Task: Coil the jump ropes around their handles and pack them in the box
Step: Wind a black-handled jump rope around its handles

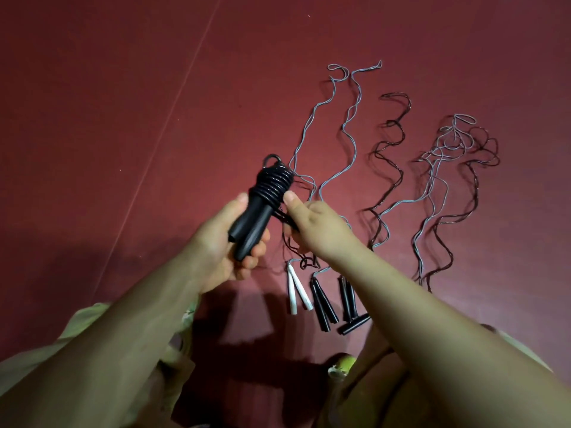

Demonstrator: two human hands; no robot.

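Above the dark red floor (123, 88), left hand (222, 242) grips two black plastic handles (250, 225) wrapped with black cord coil (273, 182); right hand (312, 223) pinches the loose cord.

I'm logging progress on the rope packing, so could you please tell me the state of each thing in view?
Left hand: grips the paired black handles.
Right hand: pinches the loose rope end beside the coil.
Black handles: held together, tilted, off the floor.
Black rope coil: wound tightly round the handles' upper end, tail still loose.
White handles: lying on the floor, rope uncoiled.
Other black handles: on the floor, ropes uncoiled.
Loose ropes: stretched wavy across the floor.
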